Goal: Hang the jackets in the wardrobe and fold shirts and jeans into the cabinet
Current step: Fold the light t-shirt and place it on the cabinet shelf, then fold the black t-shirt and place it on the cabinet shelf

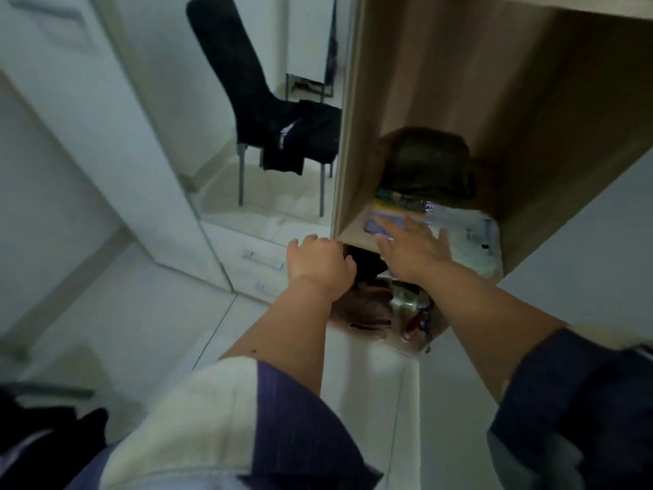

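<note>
Cabinet (348, 143) shelf is carrying a folded printed shirt (459, 224); right hand (411, 244) is pressing flat on it, fingers spread. Left hand (318, 265) is curling at the shelf's front edge, grip unclear.

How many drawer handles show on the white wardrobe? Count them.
2: one drawer handle on the upper drawer, another just below it beside the left hand. More may be hidden.

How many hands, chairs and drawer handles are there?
Hands: 2, the left hand and the right hand
Chairs: 1, the black chair
Drawer handles: 2, upper handle and lower handle
Total: 5
</note>
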The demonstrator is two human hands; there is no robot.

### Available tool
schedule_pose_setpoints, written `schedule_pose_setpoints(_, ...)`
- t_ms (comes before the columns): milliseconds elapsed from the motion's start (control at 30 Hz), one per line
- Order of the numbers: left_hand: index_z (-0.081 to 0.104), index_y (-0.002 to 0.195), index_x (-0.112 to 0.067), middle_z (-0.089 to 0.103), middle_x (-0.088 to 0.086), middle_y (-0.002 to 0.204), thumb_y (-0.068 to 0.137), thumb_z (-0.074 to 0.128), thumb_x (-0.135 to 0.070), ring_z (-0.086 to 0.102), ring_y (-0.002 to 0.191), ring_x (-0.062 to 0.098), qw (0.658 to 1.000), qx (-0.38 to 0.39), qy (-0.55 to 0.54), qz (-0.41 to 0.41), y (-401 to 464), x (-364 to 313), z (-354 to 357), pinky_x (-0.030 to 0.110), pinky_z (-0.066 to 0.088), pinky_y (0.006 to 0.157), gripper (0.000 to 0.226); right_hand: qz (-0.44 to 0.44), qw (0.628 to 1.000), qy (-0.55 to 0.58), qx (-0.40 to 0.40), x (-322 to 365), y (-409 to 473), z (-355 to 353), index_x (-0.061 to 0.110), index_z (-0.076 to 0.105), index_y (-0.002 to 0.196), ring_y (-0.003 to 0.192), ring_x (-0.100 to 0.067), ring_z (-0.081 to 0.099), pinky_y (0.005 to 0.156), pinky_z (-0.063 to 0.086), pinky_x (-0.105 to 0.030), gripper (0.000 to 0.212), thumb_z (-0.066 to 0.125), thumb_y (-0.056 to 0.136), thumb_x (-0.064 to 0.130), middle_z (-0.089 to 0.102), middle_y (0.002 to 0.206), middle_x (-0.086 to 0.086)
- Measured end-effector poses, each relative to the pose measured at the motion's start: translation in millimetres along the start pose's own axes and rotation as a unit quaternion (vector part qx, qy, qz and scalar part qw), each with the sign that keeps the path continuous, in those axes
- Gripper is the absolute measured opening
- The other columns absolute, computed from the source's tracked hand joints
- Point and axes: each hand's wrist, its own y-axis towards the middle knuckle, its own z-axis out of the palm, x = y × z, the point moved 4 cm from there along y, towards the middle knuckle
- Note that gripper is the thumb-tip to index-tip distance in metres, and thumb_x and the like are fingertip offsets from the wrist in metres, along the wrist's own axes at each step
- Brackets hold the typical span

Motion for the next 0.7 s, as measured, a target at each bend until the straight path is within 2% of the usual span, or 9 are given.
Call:
schedule_pose_setpoints(133, 0.063, 0.118, -0.021, 0.063, 0.005, 0.116, 0.093, 0.036, -0.041, 0.052, 0.113, 0.023, 0.998, -0.008, -0.005, -0.067, -81, 42, -7, 0.038, 0.036, 0.093, 0.043, -0.085, 0.996, -0.020, -0.010, 56, -52, 10, 0.038, 0.027, 0.146, 0.145, -0.028, 0.017, 0.115, 0.003, -0.059, 0.048, 0.014, 0.101, 0.049, 0.021, 0.158, -0.004)
schedule_pose_setpoints(267, 0.065, 0.116, -0.021, 0.064, 0.005, 0.113, 0.094, 0.035, -0.041, 0.055, 0.108, 0.024, 0.985, -0.009, -0.020, -0.174, -167, 108, -15, 0.036, 0.036, 0.085, 0.042, -0.194, 0.981, -0.014, 0.031, 123, -92, 26, 0.035, 0.038, 0.138, 0.130, -0.035, 0.041, 0.109, 0.027, -0.055, 0.058, 0.008, 0.094, 0.058, 0.041, 0.145, -0.012)
schedule_pose_setpoints(467, 0.064, 0.114, -0.018, 0.063, 0.005, 0.109, 0.095, 0.031, -0.039, 0.055, 0.101, 0.024, 0.941, -0.005, -0.011, -0.337, -296, 218, -17, 0.035, 0.032, 0.076, 0.043, -0.312, 0.949, -0.036, 0.014, 250, -172, 45, 0.031, 0.040, 0.137, 0.126, -0.033, 0.045, 0.109, 0.022, -0.054, 0.049, 0.012, 0.101, 0.048, 0.051, 0.137, -0.011)
schedule_pose_setpoints(633, 0.065, 0.099, -0.014, 0.064, 0.006, 0.095, 0.094, 0.032, -0.036, 0.053, 0.081, 0.023, 0.904, -0.019, -0.019, -0.426, -398, 290, -16, 0.032, 0.034, 0.068, 0.040, -0.397, 0.917, -0.033, 0.028, 358, -242, 87, 0.030, 0.042, 0.134, 0.122, -0.032, 0.049, 0.108, 0.023, -0.051, 0.047, 0.014, 0.101, 0.047, 0.057, 0.127, -0.012)
schedule_pose_setpoints(700, 0.066, 0.100, -0.018, 0.064, 0.004, 0.092, 0.094, 0.035, -0.037, 0.056, 0.081, 0.023, 0.887, -0.023, -0.046, -0.458, -443, 319, -8, 0.032, 0.037, 0.068, 0.038, -0.436, 0.899, -0.033, 0.033, 399, -274, 109, 0.030, 0.042, 0.134, 0.119, -0.032, 0.051, 0.107, 0.026, -0.051, 0.046, 0.015, 0.101, 0.047, 0.059, 0.125, -0.011)
